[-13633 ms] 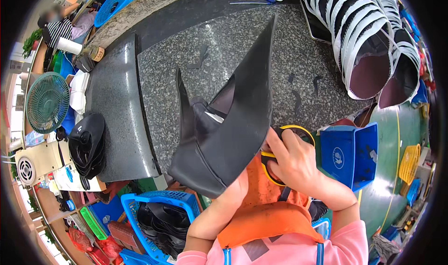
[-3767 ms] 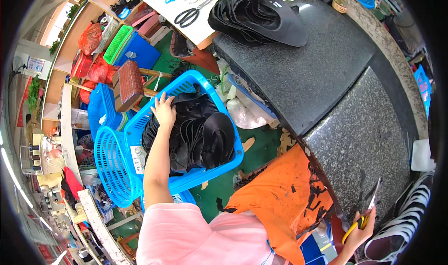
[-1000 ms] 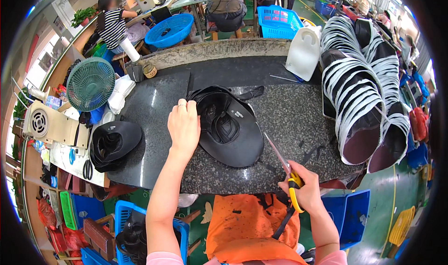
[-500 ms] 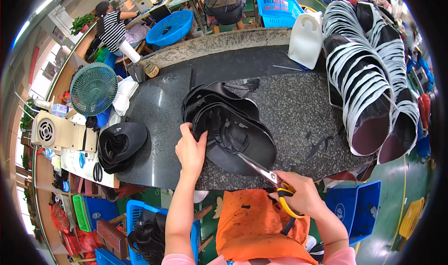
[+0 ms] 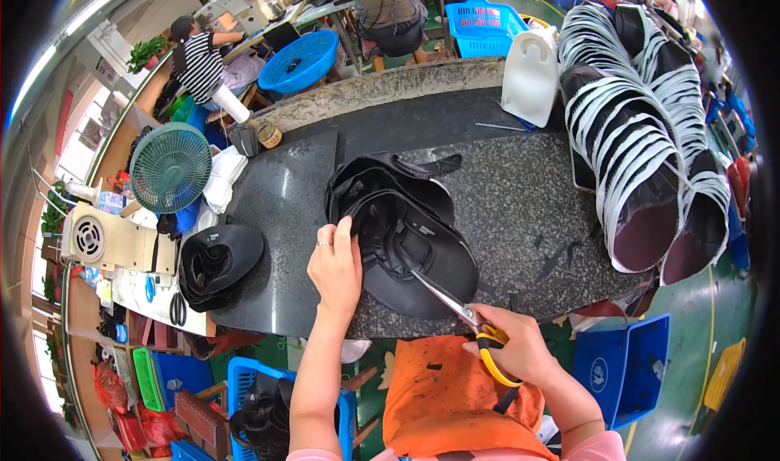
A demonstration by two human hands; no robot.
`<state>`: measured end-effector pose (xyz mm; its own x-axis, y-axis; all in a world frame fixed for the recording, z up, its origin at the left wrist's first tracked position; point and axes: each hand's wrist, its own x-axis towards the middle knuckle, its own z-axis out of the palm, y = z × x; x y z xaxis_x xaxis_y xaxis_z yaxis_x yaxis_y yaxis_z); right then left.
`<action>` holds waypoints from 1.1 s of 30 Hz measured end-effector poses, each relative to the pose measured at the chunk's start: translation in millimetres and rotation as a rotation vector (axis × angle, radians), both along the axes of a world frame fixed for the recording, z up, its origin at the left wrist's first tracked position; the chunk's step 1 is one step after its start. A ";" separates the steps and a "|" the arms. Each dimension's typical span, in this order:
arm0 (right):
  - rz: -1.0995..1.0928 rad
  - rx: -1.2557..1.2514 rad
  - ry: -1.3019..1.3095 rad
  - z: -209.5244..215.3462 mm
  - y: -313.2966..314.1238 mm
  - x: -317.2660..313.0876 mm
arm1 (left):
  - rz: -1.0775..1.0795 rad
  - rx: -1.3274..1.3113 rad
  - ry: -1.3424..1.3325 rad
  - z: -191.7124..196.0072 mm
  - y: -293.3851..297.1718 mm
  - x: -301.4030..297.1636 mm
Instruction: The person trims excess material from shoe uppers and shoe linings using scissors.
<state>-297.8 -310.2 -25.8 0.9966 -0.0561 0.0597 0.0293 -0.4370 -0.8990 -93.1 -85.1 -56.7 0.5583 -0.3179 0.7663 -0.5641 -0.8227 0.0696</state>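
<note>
In front of me, on the speckled stone worktop (image 5: 520,209), lies a small stack of black leather-like pieces (image 5: 426,270), curved like shoe uppers. My left hand (image 5: 335,266), a ring on one finger, grips the near-left edge of the stack with thumb and fingers. My right hand (image 5: 516,343) is closed around scissors (image 5: 445,297) with yellow-and-black handles. The blades point up and left, and their tips lie over the top piece near its narrow strap-like parts. Whether the tips touch it I cannot tell.
A second black stack (image 5: 218,262) sits at the left beside a cream machine (image 5: 114,238) and a green fan (image 5: 171,167). Tall nested stacks of white-edged black pieces (image 5: 630,177) stand right. A white jug (image 5: 530,79) is at the back; a blue bin (image 5: 621,372) stands below right.
My left hand has shifted its fingers on the edge of the stack. The scissors have moved slightly left and down. The whole view has shifted a little.
</note>
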 end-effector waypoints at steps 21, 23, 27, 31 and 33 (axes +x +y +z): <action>-0.298 -0.366 -0.481 4.7 -0.8 115.7 | -0.225 0.085 0.036 27.8 -30.6 -15.0; -0.274 -0.378 -0.390 6.9 -1.5 119.3 | -0.212 0.125 0.154 28.2 -32.5 -10.1; -0.229 -0.386 -0.415 2.5 2.2 111.6 | -0.222 0.090 0.223 22.7 -29.9 -0.3; 0.107 -0.422 -0.520 31.4 -3.5 84.3 | -0.345 0.104 -0.043 41.7 -35.7 -15.4; 0.253 -0.270 -0.571 52.4 -12.5 81.0 | -0.391 0.080 -0.002 44.0 -29.4 -16.9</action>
